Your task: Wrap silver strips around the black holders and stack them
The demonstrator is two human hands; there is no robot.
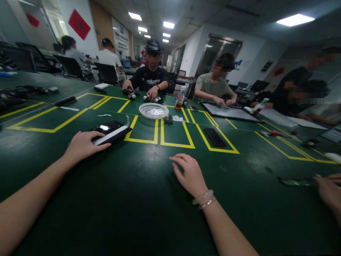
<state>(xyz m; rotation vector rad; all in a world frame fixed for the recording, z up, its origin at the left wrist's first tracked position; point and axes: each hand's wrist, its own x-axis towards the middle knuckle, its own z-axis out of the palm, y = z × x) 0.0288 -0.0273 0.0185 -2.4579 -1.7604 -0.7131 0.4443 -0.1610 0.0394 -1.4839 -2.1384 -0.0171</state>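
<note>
My left hand [84, 145] grips the near left end of a glossy black packet [117, 128], fingers on top and thumb along the front side. A white strip [113, 134] runs along the packet, and its far end curls up. What the packet is, I cannot tell. My right hand [189, 173] hovers over or rests lightly on the green table [149, 199], fingers slightly bent and thumb apart, holding nothing. It wears two bracelets [205, 199] at the wrist. Beyond it lies a black phone-like slab [214, 137].
Yellow tape rectangles [176, 145] mark the table. A white perforated basket [153, 111], a small dark block [168, 120] and a drink bottle [179, 99] stand ahead. Several people sit around; one co-worker's hand [329, 190] holds a flat green item [295, 181] at right.
</note>
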